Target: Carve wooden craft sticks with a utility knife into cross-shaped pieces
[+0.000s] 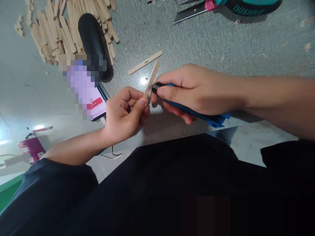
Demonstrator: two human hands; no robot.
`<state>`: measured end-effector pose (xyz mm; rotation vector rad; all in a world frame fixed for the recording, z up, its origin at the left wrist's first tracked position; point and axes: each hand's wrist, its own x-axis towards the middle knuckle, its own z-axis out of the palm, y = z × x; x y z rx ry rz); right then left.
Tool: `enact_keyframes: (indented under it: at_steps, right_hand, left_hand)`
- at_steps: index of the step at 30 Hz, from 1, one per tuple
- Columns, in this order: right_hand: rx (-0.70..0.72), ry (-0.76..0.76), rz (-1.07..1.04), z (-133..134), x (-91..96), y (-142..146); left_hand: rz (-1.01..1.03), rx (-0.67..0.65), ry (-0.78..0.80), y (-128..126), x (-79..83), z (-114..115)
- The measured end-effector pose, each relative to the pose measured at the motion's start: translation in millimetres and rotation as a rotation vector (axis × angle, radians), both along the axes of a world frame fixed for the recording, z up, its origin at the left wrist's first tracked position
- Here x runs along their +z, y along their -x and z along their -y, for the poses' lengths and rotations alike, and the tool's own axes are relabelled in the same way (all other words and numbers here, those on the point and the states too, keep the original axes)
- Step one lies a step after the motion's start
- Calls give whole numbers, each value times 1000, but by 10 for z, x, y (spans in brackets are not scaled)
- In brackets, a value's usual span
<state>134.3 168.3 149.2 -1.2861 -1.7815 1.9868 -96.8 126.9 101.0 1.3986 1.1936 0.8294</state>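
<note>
Pinched between the thumb and fingers of my left hand (128,109) is a wooden craft stick (154,73), tilted up and away from me. My right hand (187,90) is closed round a blue utility knife (182,106). Its short blade touches the stick near its middle, just above my left thumb. The lower end of the stick is hidden in my left fingers. Just beyond the hands lies a second craft stick (145,62) with a small slot in its middle.
A heap of craft sticks (66,28) lies at the back left. In front of it are a black rounded case (92,42) and a phone (85,90) with a lit screen. Teal-handled scissors (246,8) lie at the back right, with wood shavings (307,47) scattered around.
</note>
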Motion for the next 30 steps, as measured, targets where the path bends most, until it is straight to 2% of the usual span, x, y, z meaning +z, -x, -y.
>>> enact_keyframes:
  at_steps: [5, 11, 16, 22, 25, 30]
  right_hand:
    - [59, -147, 39, -34, -26, -29]
    - [158, -100, 97, -104, 31, -59]
    - [124, -199, 58, -41, 37, -54]
    - [46, -119, -4, -67, -143, -31]
    - [49, -92, -54, -106, -252, -32]
    - [49, -141, -62, -116, -284, -56]
  left_hand:
    - [7, -31, 16, 26, -11, -26]
    - [62, -81, 60, 47, -17, -60]
    - [10, -63, 28, 25, 4, -25]
    - [92, -7, 36, -7, -12, -25]
    - [146, 19, 64, -18, -18, -37]
    - [195, 27, 106, -37, 0, -40]
